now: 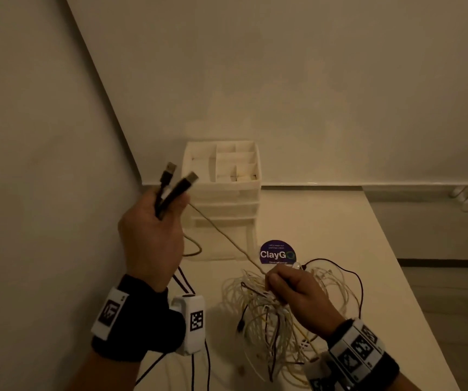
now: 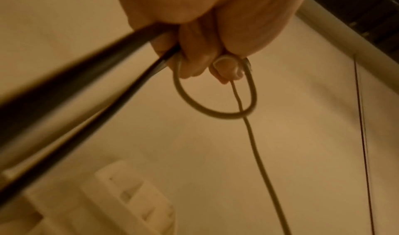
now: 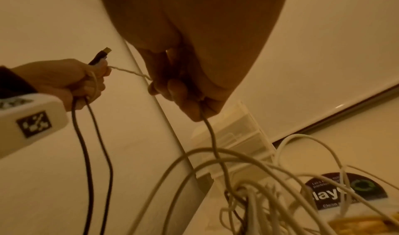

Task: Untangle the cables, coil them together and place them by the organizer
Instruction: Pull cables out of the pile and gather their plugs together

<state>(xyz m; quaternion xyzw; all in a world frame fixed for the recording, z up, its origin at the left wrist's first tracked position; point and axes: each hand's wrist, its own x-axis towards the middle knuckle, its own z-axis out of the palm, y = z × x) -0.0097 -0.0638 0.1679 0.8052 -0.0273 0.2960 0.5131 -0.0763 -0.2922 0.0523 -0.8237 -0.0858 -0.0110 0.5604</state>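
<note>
My left hand (image 1: 156, 221) is raised in front of the white organizer (image 1: 224, 176) and grips two black USB cables (image 1: 170, 187), whose plugs stick up past the fingers, together with a beige cable (image 2: 252, 136) looped under the fingers (image 2: 194, 64). That beige cable (image 1: 221, 232) runs taut down to my right hand (image 1: 292, 289), which pinches it above a tangled pile of white, beige and dark cables (image 1: 278, 320) on the table. In the right wrist view the fingers (image 3: 183, 92) curl round the beige cable (image 3: 210, 133).
A white table (image 1: 340, 235) stands in a wall corner; the organizer sits at its back left. A purple round sticker (image 1: 277, 253) lies beside the pile. The table's right edge drops off to the floor (image 1: 453, 306). The black cables hang down past my left wrist (image 3: 86, 153).
</note>
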